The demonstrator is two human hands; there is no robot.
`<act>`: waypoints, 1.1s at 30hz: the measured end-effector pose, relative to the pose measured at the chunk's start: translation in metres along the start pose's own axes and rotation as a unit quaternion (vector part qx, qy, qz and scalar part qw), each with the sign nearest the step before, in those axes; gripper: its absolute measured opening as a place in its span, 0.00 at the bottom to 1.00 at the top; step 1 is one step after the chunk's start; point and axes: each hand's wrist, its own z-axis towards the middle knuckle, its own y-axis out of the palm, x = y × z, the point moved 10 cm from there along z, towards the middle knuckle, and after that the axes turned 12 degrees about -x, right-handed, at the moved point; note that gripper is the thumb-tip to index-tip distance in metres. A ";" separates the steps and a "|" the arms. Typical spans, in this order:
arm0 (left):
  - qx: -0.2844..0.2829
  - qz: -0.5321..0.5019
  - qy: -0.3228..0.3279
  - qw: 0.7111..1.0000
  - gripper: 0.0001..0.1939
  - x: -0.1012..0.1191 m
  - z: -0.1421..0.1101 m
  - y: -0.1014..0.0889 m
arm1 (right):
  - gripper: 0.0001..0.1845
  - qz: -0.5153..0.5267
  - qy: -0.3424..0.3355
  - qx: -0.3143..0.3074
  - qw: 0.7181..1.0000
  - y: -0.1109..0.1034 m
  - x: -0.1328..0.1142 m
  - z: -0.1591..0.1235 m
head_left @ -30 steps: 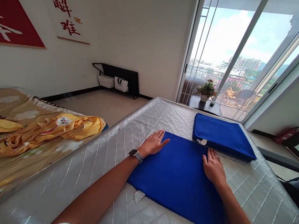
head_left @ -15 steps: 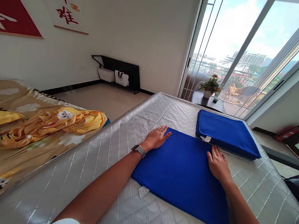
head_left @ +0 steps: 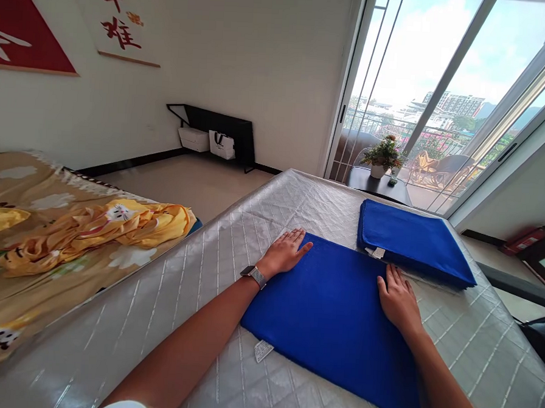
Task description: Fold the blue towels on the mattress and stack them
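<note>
A flat blue fabric piece (head_left: 325, 316), folded storage box by its look though I cannot be sure, lies on the silver quilted mattress (head_left: 202, 322). On its far left corner rests my left hand (head_left: 284, 253), palm down with the fingers stretched out. My right hand (head_left: 399, 299) lies flat along its right edge, fingers extended and thumb apart. Neither hand grips anything. A white label (head_left: 263, 351) sticks out from the near left edge. Just beyond the right hand sits a thicker blue fabric stack (head_left: 416, 242) with a small white tag.
To the left is a bed with a patterned sheet (head_left: 126, 294) and a bunched yellow cloth (head_left: 148, 222). A black rack (head_left: 226, 123) stands by the far wall. Near the glass door, a dark table (head_left: 374, 182) bears a potted plant (head_left: 384, 155). A fire extinguisher (head_left: 529, 239) is at right.
Both hands stay flat on the blue fabric piece, almost unmoved. The view has shifted very slightly.
</note>
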 end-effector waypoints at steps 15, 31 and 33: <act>-0.001 -0.002 -0.006 1.000 0.41 -0.001 0.000 -0.001 | 0.39 0.007 0.005 -0.001 1.000 -0.003 -0.001 -0.001; 0.016 0.008 0.005 1.000 0.41 -0.001 0.001 0.000 | 0.38 0.002 0.009 -0.012 1.000 0.002 0.002 0.002; 0.024 0.005 0.008 1.000 0.40 -0.001 0.001 0.000 | 0.38 0.001 0.009 -0.014 1.000 0.002 0.002 0.002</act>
